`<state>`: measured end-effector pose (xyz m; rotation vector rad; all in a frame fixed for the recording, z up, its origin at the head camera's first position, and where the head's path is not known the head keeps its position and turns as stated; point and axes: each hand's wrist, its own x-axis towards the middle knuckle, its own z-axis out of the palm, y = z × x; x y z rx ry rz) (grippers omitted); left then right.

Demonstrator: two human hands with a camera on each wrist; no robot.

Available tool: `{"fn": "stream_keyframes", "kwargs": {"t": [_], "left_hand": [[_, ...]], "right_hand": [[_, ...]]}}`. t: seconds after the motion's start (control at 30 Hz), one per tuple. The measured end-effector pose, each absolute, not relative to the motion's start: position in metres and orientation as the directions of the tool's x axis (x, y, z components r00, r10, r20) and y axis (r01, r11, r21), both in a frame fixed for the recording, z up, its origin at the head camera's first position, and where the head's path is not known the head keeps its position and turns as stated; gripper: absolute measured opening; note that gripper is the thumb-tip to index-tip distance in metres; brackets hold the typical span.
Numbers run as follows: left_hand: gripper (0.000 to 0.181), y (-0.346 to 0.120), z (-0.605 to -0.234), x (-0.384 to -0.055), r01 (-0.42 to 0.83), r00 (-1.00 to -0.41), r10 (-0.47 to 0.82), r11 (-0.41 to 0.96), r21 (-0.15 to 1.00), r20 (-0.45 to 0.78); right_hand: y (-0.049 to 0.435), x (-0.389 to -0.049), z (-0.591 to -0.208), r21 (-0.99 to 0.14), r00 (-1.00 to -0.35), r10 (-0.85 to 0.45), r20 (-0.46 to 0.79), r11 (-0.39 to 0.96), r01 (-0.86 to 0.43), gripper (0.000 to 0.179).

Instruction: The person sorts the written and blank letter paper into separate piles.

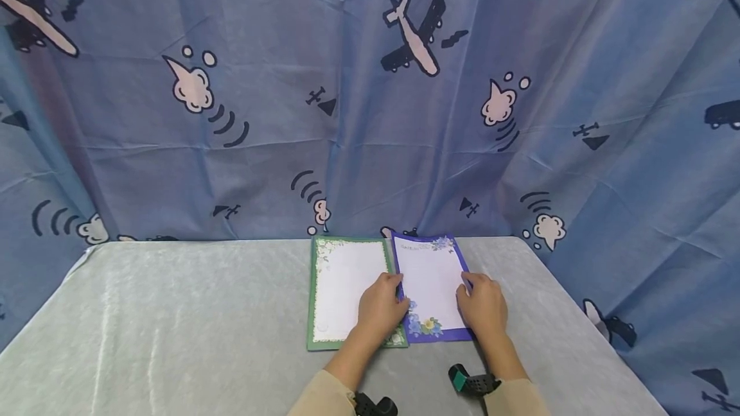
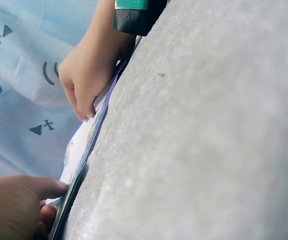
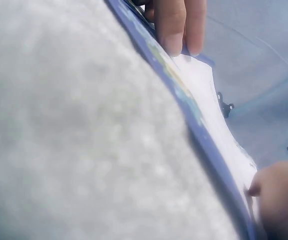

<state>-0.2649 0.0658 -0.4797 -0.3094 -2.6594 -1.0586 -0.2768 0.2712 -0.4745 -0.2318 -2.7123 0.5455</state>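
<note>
Side by side on the pale cloth lie a green-bordered sheet (image 1: 347,275) and a purple-bordered sheet (image 1: 433,281) with blue and yellow flowers. My left hand (image 1: 381,310) reaches across the green-bordered sheet and pinches the purple one's left edge. In the left wrist view, the thumb (image 2: 54,188) lies on top, with fingers curled below. My right hand (image 1: 484,305) holds the right edge of the purple-bordered sheet. The right wrist view shows that hand (image 3: 281,202) blurred, its thumb over the white paper. Faint grey writing runs along the sheet's top; the right hand's underside fingers are hidden.
A grey-white fuzzy cloth (image 1: 173,313) covers the table and stretches far to the left. Behind it hangs a blue curtain (image 1: 260,82) printed with planes and clouds. Each wrist wears a black strap; the right wrist strap (image 1: 474,382) has a green part.
</note>
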Motion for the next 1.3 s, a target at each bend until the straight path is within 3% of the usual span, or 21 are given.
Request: {"fn": "stream_keyframes", "kwargs": {"t": [0.47,0.8,1.03,1.3], "left_hand": [[0.044,0.068,-0.483,-0.262,0.307,-0.930,0.104,0.749,0.588,0.352],[0.039,0.061,-0.474,-0.262,0.318,-0.943,0.132,0.633,0.706,0.307],[0.031,0.032,-0.453,-0.250,0.322,-0.947,0.190,0.595,0.736,0.260],[0.026,-0.017,-0.442,-0.238,0.319,-0.941,0.126,0.639,0.699,0.314]], "right_hand": [[0.273,-0.280,-0.483,-0.350,-0.914,0.210,0.346,0.933,0.083,0.039],[0.276,-0.281,-0.487,-0.347,-0.920,0.204,0.334,0.934,0.081,0.041],[0.274,-0.283,-0.485,-0.352,-0.916,0.204,0.347,0.933,0.074,0.042],[0.274,-0.283,-0.489,-0.336,-0.913,0.203,0.354,0.939,0.079,0.041]]}}
